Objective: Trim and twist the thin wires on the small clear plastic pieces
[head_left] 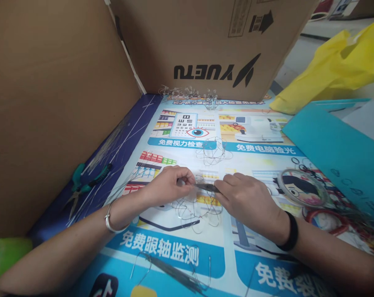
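Observation:
My left hand (174,183) pinches the thin wire of a looped wire piece (196,210), which hangs below the fingers over the printed sheet. In my right hand (247,198) is a pair of pliers (207,187), fingers wrapped round the handles. The jaws point left and meet the wire at my left fingertips. Just beyond the hands lies another looped wire piece (214,152). A bundle of thin wires (174,272) rests on the sheet nearer to me.
Cardboard walls (205,45) stand at the back and left. Teal-handled pliers (86,185) lie left beside loose straight wires (108,144). Small wire pieces (190,93) line the back. A clear tape roll (303,187), a blue folder (332,152) and a yellow bag (332,74) are right.

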`<state>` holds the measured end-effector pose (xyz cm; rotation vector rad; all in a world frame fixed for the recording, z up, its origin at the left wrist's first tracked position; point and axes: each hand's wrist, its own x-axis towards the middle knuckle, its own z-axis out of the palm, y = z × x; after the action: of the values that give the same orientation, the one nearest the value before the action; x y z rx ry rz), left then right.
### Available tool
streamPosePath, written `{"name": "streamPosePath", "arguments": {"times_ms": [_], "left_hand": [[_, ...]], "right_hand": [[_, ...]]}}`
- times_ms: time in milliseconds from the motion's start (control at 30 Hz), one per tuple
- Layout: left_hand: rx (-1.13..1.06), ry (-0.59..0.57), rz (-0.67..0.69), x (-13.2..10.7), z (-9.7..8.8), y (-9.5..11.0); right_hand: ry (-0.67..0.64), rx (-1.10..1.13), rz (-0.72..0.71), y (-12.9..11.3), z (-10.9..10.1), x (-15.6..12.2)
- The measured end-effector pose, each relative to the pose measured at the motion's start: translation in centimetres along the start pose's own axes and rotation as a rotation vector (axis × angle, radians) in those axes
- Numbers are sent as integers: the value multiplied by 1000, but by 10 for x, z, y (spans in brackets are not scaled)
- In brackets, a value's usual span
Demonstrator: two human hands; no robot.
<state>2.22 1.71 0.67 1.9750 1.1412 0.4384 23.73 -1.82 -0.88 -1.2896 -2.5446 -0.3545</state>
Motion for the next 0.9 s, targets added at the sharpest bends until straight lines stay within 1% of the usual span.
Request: {"name": "streamPosePath", "arguments": {"times_ms": [233,333,433,500,700,800,900], "left_hand": [[-110,-41,-98,-1,-1,4],[-154,-35,-117,-1,-1,3],[-152,-43,-127,-1,0,1],[-120,-33,-105,-1,1,0],[11,42,19,1,4,-3],[23,29,18,1,4,-4],[32,15,11,1,3,-4]], "right_hand": [[15,28,15,-2,2,-1],[11,26,14,-3,1,0],[0,42,40,-4,2,0],[4,42,37,-4,2,-1],[20,6,-8,-4,3,-1],[13,-3,-16,-3,2,0],[12,-34,-65,1,0,2]]}}
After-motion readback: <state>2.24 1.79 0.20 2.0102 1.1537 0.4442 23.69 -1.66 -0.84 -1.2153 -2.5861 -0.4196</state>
